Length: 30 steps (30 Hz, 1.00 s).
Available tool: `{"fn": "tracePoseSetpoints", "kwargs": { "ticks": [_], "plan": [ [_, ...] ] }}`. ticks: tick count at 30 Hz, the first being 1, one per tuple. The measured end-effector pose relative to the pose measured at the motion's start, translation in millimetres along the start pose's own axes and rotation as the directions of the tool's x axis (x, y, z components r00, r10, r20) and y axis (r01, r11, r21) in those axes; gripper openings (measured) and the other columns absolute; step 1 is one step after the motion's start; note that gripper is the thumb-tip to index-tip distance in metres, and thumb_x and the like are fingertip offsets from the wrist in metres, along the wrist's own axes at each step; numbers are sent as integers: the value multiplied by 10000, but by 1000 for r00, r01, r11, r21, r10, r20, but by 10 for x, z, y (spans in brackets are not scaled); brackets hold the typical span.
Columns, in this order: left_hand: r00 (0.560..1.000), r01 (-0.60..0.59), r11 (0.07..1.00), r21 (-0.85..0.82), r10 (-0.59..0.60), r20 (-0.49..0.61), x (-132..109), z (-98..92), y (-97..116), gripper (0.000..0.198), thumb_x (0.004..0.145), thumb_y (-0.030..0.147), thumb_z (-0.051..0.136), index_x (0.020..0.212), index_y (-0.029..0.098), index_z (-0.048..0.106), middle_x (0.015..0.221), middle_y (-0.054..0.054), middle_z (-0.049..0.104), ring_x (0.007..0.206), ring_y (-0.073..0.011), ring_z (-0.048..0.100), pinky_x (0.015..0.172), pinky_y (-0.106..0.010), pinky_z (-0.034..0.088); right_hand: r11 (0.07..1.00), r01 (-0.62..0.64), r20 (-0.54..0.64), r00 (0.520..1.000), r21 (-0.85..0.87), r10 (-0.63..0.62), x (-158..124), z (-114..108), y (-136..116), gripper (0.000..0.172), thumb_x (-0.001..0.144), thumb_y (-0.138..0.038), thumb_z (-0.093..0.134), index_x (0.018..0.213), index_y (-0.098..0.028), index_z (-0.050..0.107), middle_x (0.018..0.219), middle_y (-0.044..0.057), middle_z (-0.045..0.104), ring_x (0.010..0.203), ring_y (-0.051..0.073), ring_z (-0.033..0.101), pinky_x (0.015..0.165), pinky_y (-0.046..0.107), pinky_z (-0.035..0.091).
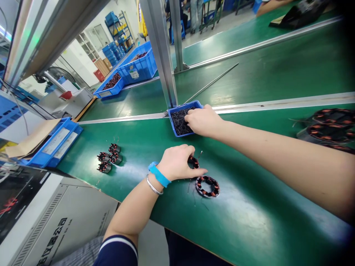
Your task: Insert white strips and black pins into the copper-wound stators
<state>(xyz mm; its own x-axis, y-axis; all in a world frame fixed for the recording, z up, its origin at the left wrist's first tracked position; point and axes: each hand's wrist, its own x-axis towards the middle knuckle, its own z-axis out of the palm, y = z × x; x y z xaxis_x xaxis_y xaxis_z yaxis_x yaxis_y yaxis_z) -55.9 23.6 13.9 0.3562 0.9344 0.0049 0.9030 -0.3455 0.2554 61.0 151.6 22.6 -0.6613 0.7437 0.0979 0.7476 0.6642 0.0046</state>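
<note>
Ring with copper windings [194, 162], small and dark, is held at the left hand [177, 162], over the middle of the green surface [244, 218]. The left grip pinches it between thumb and curled fingers, which hide part of it; a thin lead sticks up beside it. A blue wristband [159, 175] and a silver bracelet [152, 186] are worn on that wrist.

A second ring [215, 187] of similar make lies flat just beside the left thumb, between that hand and the near edge of the surface.

The right hand [203, 120] reaches over the rim of a blue bin [183, 135] at the far edge, its fingertips among black bits [180, 122]. Whether the right grip pinches any bit cannot be told (the fingertips are partly buried). The bin stands close to the foot of a metal post [163, 55].

Four small coils [115, 159] stand grouped toward the left end of the surface, well apart from both hands. Larger rings [330, 125], stacked and blurred, stand toward the far right. A thin rod [212, 84] lies beyond the far edge, slanting away from the post.
</note>
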Motion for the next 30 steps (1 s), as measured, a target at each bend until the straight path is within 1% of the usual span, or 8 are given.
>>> {"fn": "tracePoseSetpoints", "kwargs": {
  "ticks": [7,11,14,17,18,19,26,30],
  "plan": [
    [998,-14,996,-88,8,-65,-49,57,-45,429,689,597,683,752,207,515,784,-24,606,745,-191,574,663,-316,466,984,-30,-50,998,174,39,42,-78,95,226,835,-161,464,876,-125,684,1028,149,694,901,271,636,720,377,384],
    [993,-69,978,-195,50,-103,-76,105,-48,287,742,420,657,893,196,558,903,-54,658,859,-211,607,785,-341,506,914,-52,-106,989,402,103,-262,-101,201,152,793,-186,525,807,-165,675,860,71,735,794,203,665,710,320,490],
    [996,-73,960,-270,54,-76,-78,140,-25,188,763,258,582,938,190,579,935,-51,693,858,-201,631,806,-335,513,740,-31,-78,991,672,113,-706,47,218,174,792,-335,576,700,-200,636,789,41,745,706,168,686,655,286,551],
    [997,-51,948,-314,28,-77,-58,170,6,100,815,230,513,847,192,600,832,-30,698,780,-179,628,754,-310,507,337,-90,46,990,937,136,-1088,252,167,328,690,-526,698,651,-209,626,740,58,745,683,193,698,658,322,579],
    [996,-48,942,-333,22,-83,-50,179,14,124,841,234,488,822,192,603,801,-25,694,753,-169,622,733,-298,501,234,-118,85,986,965,145,-1165,305,141,364,658,-560,726,681,-205,648,736,64,745,684,198,698,669,333,580],
    [996,-49,936,-349,17,-93,-44,186,21,158,864,240,467,807,192,606,782,-22,691,736,-161,618,719,-289,494,183,-136,108,983,974,151,-1215,343,114,392,646,-580,738,720,-200,674,738,67,745,689,197,696,682,337,578],
    [995,-68,930,-361,35,-98,-35,201,35,196,886,236,451,844,194,638,824,-28,712,760,-161,627,735,-283,487,176,-40,17,991,984,133,-1177,379,15,426,705,-622,684,750,-203,738,769,63,720,687,175,651,655,313,540],
    [992,-90,924,-373,49,-118,-31,214,30,203,887,219,449,860,180,646,846,-38,722,776,-164,635,753,-288,496,97,-76,55,976,992,209,-1156,409,1,439,657,-618,727,770,-195,716,725,51,710,661,174,641,653,325,548]
  ]
}}
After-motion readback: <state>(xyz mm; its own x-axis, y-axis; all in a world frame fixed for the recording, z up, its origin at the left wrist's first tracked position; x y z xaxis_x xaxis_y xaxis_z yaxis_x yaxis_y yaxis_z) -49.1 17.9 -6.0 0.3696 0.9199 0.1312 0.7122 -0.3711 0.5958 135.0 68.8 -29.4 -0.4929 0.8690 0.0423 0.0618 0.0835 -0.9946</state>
